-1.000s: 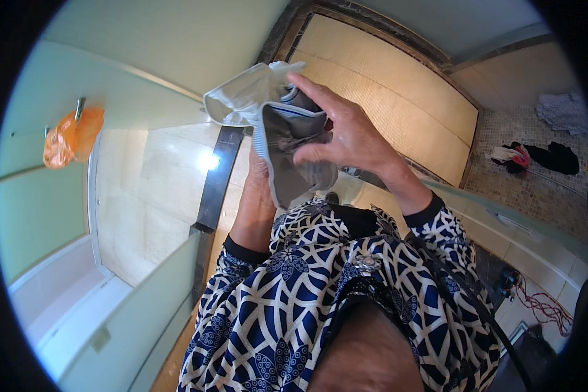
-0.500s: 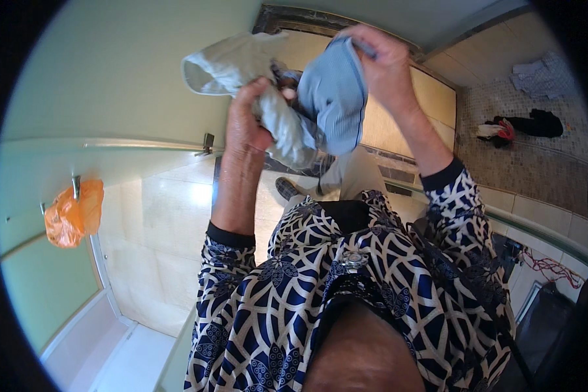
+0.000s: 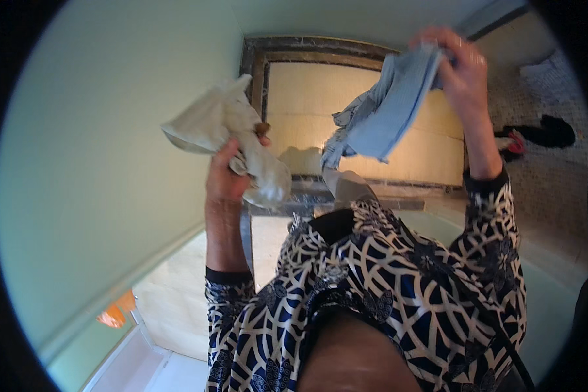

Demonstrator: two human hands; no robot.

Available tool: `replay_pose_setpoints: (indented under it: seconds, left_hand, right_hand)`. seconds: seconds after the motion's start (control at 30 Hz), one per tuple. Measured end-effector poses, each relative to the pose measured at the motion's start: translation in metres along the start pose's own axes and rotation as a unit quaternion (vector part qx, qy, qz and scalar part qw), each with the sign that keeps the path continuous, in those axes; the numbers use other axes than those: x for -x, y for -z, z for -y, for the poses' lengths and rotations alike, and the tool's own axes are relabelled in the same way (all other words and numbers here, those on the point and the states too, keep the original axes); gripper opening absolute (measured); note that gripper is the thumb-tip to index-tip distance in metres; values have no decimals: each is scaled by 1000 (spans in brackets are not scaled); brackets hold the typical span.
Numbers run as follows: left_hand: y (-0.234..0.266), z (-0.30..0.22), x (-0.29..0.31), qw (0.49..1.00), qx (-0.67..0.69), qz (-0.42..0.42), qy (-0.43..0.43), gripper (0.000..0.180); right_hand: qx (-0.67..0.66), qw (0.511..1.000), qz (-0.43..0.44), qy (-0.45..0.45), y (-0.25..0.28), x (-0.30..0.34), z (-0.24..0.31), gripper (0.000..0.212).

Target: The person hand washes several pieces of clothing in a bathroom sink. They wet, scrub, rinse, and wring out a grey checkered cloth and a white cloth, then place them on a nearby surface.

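Observation:
My left hand (image 3: 226,173) is closed around a bunched cream cloth (image 3: 261,166), whose one corner spreads out to the left and whose lower end hangs below my fingers. A small brown bit (image 3: 262,129) shows at the cloth's edge, too unclear to name. Farther to the right and higher, my right hand (image 3: 460,68) grips the top edge of a blue ribbed cloth (image 3: 398,108). Grey crumpled folds hang at its left side. The two cloths are apart from each other, held in the air. Motion slightly blurs my right hand.
A pale green wall (image 3: 111,130) rises close on my left. Beneath my hands is a dark-framed tan floor panel (image 3: 307,98). At the right, a black and red cloth heap (image 3: 542,132) lies on mosaic tiles. An orange bag (image 3: 117,310) hangs low at the left.
My hands have moved apart: the right one went rightward with the blue cloth, the left one a little down and left with the cream cloth. My view has shifted toward the wall.

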State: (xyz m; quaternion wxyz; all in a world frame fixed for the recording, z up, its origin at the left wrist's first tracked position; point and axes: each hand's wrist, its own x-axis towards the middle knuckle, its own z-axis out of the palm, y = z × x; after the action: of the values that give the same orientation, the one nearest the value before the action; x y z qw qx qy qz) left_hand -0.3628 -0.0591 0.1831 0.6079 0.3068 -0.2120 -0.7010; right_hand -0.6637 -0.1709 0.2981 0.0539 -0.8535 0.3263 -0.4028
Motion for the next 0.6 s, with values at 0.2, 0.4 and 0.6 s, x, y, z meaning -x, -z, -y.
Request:
replay_pose_setpoints:
  seconds: [0.2, 0.4, 0.6]
  left_hand:
    - [-48, 16, 38, 995, -81, 57, -6, 52]
    - [-100, 36, 69, 985, -173, -4, -17, 47]
    - [-123, 47, 55, 939, -325, 107, -18, 42]
  right_hand:
    - [-85, 991, 42, 96, 44, 40, 65, 17]
    - [-232, 958, 138, 97, 56, 53, 115, 27]
    - [-177, 972, 49, 144, 17, 76, 103, 10]
